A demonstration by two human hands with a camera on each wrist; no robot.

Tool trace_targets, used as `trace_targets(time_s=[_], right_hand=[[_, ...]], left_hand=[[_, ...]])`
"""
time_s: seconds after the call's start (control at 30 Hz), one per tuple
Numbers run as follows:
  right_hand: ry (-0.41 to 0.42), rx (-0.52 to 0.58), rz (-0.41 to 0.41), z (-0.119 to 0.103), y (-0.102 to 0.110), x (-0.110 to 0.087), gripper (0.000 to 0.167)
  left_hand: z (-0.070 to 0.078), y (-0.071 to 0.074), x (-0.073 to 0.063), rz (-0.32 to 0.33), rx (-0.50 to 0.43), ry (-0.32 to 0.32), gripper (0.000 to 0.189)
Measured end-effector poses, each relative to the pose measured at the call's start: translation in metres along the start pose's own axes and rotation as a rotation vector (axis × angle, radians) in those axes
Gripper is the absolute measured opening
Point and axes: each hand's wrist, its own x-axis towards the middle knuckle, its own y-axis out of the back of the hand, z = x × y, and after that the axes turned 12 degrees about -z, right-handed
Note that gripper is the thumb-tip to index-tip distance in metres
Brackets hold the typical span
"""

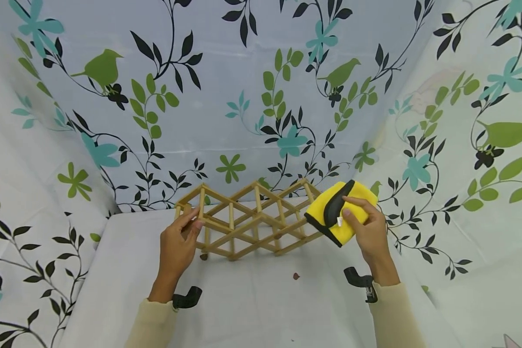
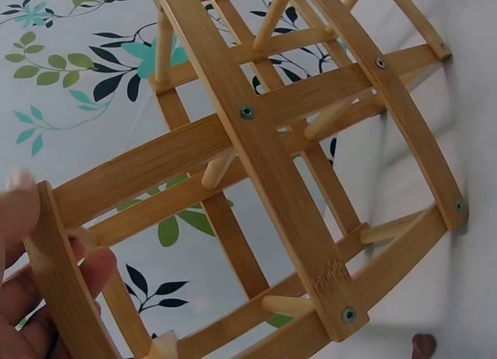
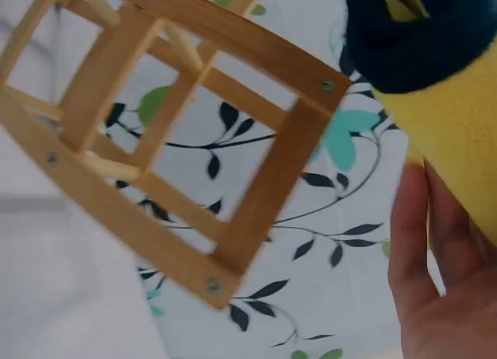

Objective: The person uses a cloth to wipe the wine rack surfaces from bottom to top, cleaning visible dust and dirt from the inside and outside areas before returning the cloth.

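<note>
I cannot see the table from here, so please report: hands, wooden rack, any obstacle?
Left hand gripping wooden rack by its left end. Right hand holding yellow cloth with black edging. No obstacle seen between cloth and rack.

I can make out from here cream sleeves (image 1: 153, 325) ending below the left hand (image 1: 177, 250) and right hand (image 1: 370, 237), with black, bent wrist mounts (image 1: 190, 297) on each thumb side.
</note>
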Motion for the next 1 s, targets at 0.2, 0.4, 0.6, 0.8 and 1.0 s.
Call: trace_targets(time_s=[0.2, 0.4, 0.6, 0.8, 1.0], right_hand=[[-0.094, -0.215, -0.150, 0.045, -0.007, -0.015, 0.069], [-0.165, -0.486, -0.015, 0.055, -0.001, -0.031, 0.072], [0.048, -0.323, 0.000, 0.035, -0.021, -0.023, 0.070], [-0.075, -0.615, 0.098, 0.057, -0.022, -0.024, 0.069], [0.018, -0.444, 0.133, 0.046, -0.020, -0.031, 0.067]], left_hand=[[-0.005, 0.001, 0.005, -0.036, 0.021, 0.038, 0.058], [-0.008, 0.002, 0.008, -0.124, 0.005, 0.056, 0.060], [-0.013, 0.007, 0.009, -0.154, -0.009, 0.063, 0.060], [-0.013, 0.006, 0.011, -0.187, -0.046, 0.081, 0.059], [-0.011, 0.006, 0.011, -0.186, -0.044, 0.082, 0.059]])
